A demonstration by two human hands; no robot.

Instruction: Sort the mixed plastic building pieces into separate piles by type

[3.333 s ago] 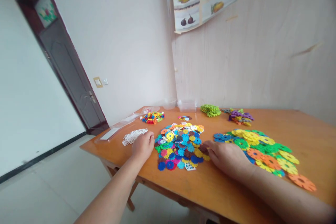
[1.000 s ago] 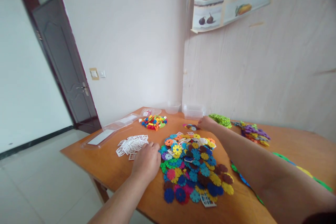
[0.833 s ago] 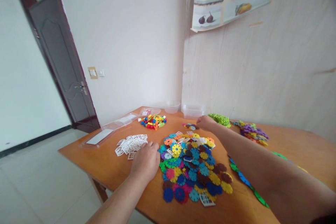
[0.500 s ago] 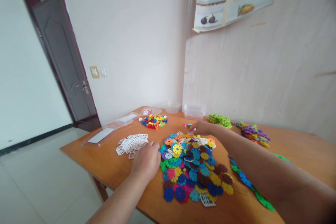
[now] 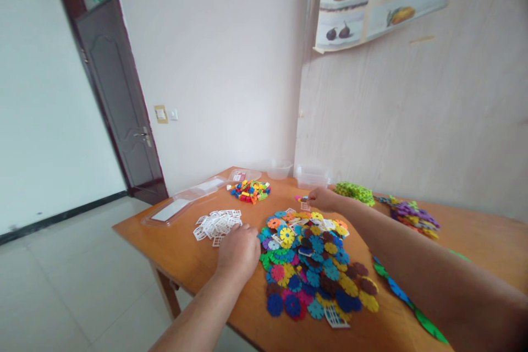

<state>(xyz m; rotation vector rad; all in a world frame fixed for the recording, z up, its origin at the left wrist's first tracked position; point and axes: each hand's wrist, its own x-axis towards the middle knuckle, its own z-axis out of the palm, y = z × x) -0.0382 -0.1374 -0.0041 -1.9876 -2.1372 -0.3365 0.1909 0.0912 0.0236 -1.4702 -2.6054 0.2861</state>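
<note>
My left hand (image 5: 239, 250) lies on the wooden table (image 5: 185, 247), fingers curled under, between a heap of white grid pieces (image 5: 216, 224) and a big pile of small multicoloured snowflake discs (image 5: 313, 264). What its fingers cover is hidden. My right arm stretches across that pile. My right hand (image 5: 324, 198) is at the pile's far side, fingers pinched together at a few loose small pieces (image 5: 302, 199). I cannot make out what the pinch holds.
A heap of tiny coloured bricks (image 5: 250, 191), a green disc heap (image 5: 355, 192) and a purple mixed heap (image 5: 412, 214) lie farther back. Clear tubs (image 5: 280, 169) stand by the wall, a clear tray (image 5: 181, 206) at the left edge. Large discs (image 5: 396, 291) lie under my right arm.
My right hand left the pile's near edge and reached to the small pieces beyond it, shifting slightly left there. My left hand stayed put. The view drifted a little.
</note>
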